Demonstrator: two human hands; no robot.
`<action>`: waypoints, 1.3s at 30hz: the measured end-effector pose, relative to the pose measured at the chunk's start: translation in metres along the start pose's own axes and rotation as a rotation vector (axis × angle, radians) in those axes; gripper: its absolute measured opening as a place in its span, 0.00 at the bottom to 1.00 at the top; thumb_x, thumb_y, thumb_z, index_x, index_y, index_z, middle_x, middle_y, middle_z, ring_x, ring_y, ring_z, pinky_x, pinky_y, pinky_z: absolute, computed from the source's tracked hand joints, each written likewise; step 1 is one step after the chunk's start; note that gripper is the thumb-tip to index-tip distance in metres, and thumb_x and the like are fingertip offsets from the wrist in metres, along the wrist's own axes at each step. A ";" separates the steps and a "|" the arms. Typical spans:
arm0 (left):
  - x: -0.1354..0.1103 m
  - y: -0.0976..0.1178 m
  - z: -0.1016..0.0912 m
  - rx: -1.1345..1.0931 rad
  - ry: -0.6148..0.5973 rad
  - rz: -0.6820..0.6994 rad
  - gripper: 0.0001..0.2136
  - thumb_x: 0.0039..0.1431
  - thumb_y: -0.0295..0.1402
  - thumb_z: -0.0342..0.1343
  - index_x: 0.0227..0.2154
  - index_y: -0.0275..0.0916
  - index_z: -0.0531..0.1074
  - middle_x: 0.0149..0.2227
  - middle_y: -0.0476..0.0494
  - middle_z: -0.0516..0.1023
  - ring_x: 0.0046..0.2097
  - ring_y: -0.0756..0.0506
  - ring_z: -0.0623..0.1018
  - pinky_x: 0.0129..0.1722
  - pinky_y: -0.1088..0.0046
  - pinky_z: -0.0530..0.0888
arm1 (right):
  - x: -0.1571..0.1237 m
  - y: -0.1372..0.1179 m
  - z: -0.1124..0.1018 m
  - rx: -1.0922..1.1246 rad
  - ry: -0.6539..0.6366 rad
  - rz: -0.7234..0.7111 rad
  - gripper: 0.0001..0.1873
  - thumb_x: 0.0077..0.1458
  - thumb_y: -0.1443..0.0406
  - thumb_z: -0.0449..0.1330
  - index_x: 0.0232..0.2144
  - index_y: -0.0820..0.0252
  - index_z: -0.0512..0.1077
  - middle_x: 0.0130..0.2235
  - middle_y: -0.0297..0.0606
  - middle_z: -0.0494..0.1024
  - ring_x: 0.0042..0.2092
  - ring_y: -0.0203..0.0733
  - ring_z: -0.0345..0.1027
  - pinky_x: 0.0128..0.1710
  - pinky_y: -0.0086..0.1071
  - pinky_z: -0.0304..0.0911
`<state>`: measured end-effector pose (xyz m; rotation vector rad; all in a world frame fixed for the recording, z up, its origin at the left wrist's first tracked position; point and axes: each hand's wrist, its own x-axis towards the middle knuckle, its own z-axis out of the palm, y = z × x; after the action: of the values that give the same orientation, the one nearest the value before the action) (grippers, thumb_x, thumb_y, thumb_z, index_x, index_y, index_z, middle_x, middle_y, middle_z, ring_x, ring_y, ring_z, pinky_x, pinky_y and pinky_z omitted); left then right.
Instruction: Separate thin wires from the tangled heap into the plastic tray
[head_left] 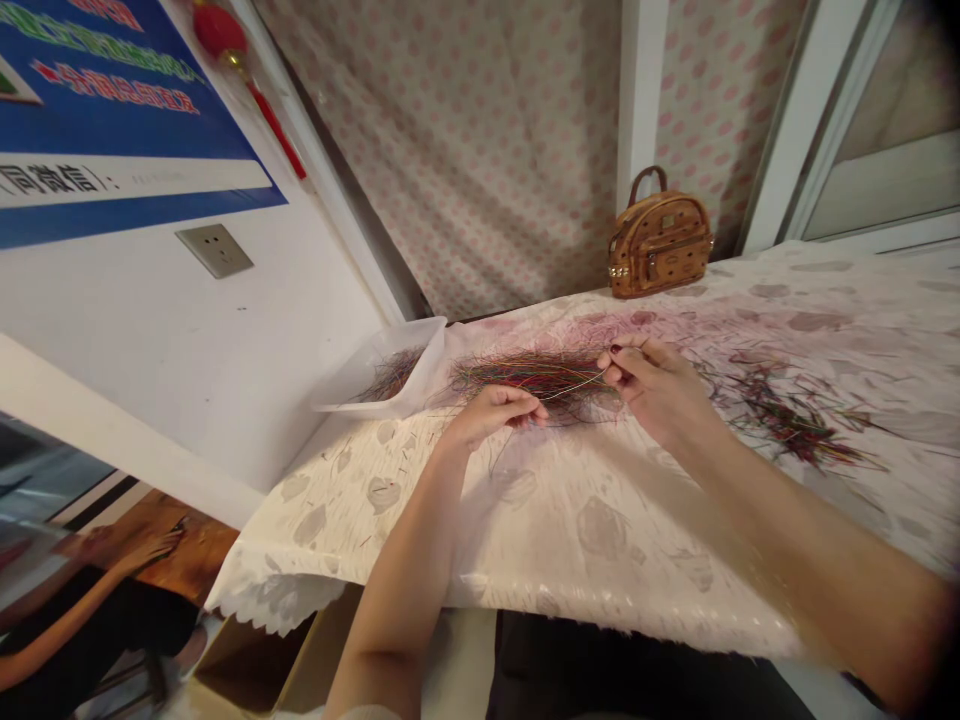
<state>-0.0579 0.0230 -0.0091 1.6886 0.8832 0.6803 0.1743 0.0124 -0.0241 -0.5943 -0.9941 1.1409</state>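
pinching a thin strand of wire (576,390) between them, the left hand (495,415) and the right hand (652,385) stand apart, with the strand stretched across the gap. the left hand curls palm down with its fingers closed at one end of the strand, while the right thumb and fingers pinch the other end. both wrists hang low over the bench, and the forearms slant in from the lower edge of the view

just under and between the hands lies a loose heap of coloured wires (529,378), red, green, yellow and blue, on a flowered cloth (600,535) that covers the bench. the wires look very light, thin and springy, likely to snag on each other and slip from a broad grip, so fingertips on a single end seem the surest hold

to the left, a clear plastic tub (390,350) holds more wires (391,375), and a looser scatter of wires (787,425) lies to the right. beyond the hands, a small tan handbag (660,245) sits at the back of the bench against a dotted curtain (480,150), and a wall socket (214,250) shows on the white wall to the left
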 end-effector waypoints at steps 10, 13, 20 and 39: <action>-0.008 0.008 -0.008 0.090 0.057 -0.038 0.14 0.55 0.43 0.60 0.28 0.36 0.81 0.28 0.38 0.80 0.25 0.52 0.70 0.22 0.78 0.60 | 0.016 -0.002 -0.017 0.017 0.143 -0.121 0.09 0.48 0.65 0.66 0.32 0.52 0.70 0.29 0.31 0.73 0.32 0.38 0.69 0.30 0.34 0.62; -0.009 0.009 -0.010 0.109 0.063 -0.058 0.13 0.54 0.43 0.61 0.27 0.36 0.81 0.27 0.39 0.80 0.25 0.52 0.70 0.22 0.78 0.60 | 0.017 -0.007 -0.018 -0.003 0.132 -0.132 0.05 0.50 0.63 0.65 0.31 0.52 0.73 0.31 0.33 0.75 0.32 0.37 0.68 0.29 0.33 0.63; -0.008 0.006 -0.016 0.132 0.110 -0.071 0.15 0.54 0.44 0.61 0.27 0.35 0.81 0.24 0.41 0.78 0.23 0.52 0.70 0.21 0.78 0.60 | 0.012 -0.018 -0.014 0.036 0.152 -0.145 0.09 0.50 0.62 0.68 0.25 0.53 0.71 0.29 0.32 0.72 0.30 0.34 0.65 0.28 0.29 0.63; -0.027 0.014 -0.053 -0.053 0.256 0.079 0.14 0.56 0.42 0.62 0.31 0.33 0.80 0.28 0.43 0.77 0.30 0.52 0.73 0.33 0.76 0.67 | -0.003 -0.033 -0.008 -0.193 -0.440 0.343 0.17 0.55 0.54 0.63 0.24 0.62 0.74 0.13 0.32 0.65 0.16 0.27 0.43 0.17 0.28 0.36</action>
<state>-0.1119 0.0269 0.0183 1.6190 0.9699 0.9814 0.1965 -0.0004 -0.0020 -0.7021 -1.4286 1.5306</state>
